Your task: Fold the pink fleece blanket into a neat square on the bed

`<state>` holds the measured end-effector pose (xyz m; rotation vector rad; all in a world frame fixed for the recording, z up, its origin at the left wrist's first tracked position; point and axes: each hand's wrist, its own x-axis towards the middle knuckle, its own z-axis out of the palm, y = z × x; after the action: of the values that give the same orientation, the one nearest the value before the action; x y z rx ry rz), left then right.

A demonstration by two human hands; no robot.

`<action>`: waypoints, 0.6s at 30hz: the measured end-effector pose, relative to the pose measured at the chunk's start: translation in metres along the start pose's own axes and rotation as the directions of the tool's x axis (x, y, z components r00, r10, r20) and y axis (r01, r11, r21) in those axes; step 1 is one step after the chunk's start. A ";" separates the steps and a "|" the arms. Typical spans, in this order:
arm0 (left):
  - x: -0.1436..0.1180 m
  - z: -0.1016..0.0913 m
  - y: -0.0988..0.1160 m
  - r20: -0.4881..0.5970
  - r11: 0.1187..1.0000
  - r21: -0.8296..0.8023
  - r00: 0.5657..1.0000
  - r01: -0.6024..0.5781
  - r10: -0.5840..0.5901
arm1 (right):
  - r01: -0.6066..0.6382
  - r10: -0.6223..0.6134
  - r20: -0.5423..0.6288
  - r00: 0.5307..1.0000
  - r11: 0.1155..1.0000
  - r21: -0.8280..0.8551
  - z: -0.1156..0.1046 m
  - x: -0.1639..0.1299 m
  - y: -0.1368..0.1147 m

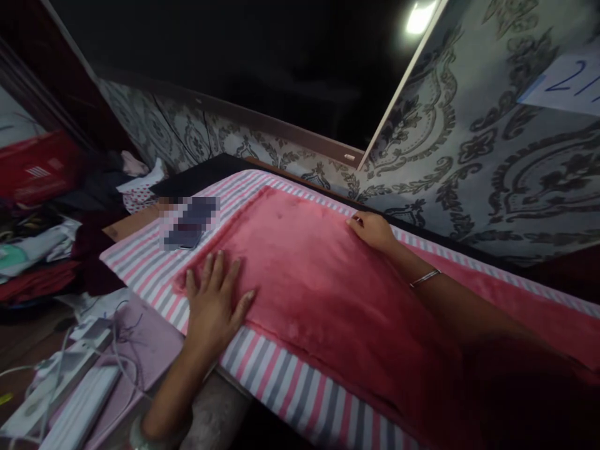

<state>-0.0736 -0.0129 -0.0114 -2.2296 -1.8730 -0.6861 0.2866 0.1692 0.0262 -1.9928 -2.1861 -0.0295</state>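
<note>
A pink plush cloth (290, 262) lies spread over a striped cover (272, 375) in pink, grey and white. My left hand (213, 300) rests flat on the cloth's near left corner, fingers spread. At the far edge, my right hand (375, 231) has its fingers curled in a pinch on the cloth; a thin bracelet (425, 278) circles that wrist. The cloth's near right part falls into shadow under my right arm. A dark flat object (192, 222), blurred out and shaped like a phone, lies on the striped cover left of the cloth.
A large dark screen (262, 75) hangs on the patterned wall (422, 156) behind. White power strips (60, 381) with tangled cables sit at the lower left. Piled clothes (37, 275) and a red bag (40, 165) are at the left. A paper sheet (567, 81) is on the wall.
</note>
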 end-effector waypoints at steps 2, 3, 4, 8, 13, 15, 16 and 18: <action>-0.008 -0.004 0.023 0.020 0.990 -0.029 0.990 -0.136 0.137 | -0.013 0.012 -0.013 1.000 1.000 -0.012 0.002 -0.006 0.009; -0.013 -0.005 0.036 0.048 0.972 -0.055 0.972 -0.227 0.230 | -0.009 0.009 -0.010 1.000 1.000 -0.011 0.003 -0.008 0.011; -0.019 -0.006 0.049 0.077 0.944 -0.088 0.943 -0.318 0.324 | 0.003 -0.003 -0.001 1.000 1.000 -0.005 0.004 -0.008 0.012; -0.041 0.002 0.080 0.114 0.862 -0.129 0.856 -0.491 0.505 | 0.055 -0.056 0.019 0.998 0.997 0.054 0.003 -0.003 0.014; -0.047 0.017 0.076 0.013 0.864 -0.074 0.866 -0.498 0.500 | 0.016 -0.016 0.005 1.000 0.997 0.075 0.001 0.009 0.022; -0.046 0.021 0.073 -0.019 0.857 -0.065 0.859 -0.511 0.511 | 0.012 -0.012 -0.001 1.000 0.996 0.088 0.001 0.015 0.021; -0.046 0.022 0.072 -0.030 0.854 -0.059 0.856 -0.517 0.516 | 0.016 -0.015 -0.006 1.000 0.995 0.095 0.001 0.018 0.018; -0.046 0.026 0.070 -0.043 0.847 -0.045 0.848 -0.529 0.528 | 0.037 -0.036 -0.013 0.999 0.993 0.112 0.003 0.024 0.009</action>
<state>-0.0049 -0.0583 -0.0417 -2.5795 -1.1318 -0.6627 0.2934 0.1939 0.0259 -1.8883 -2.1666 0.0752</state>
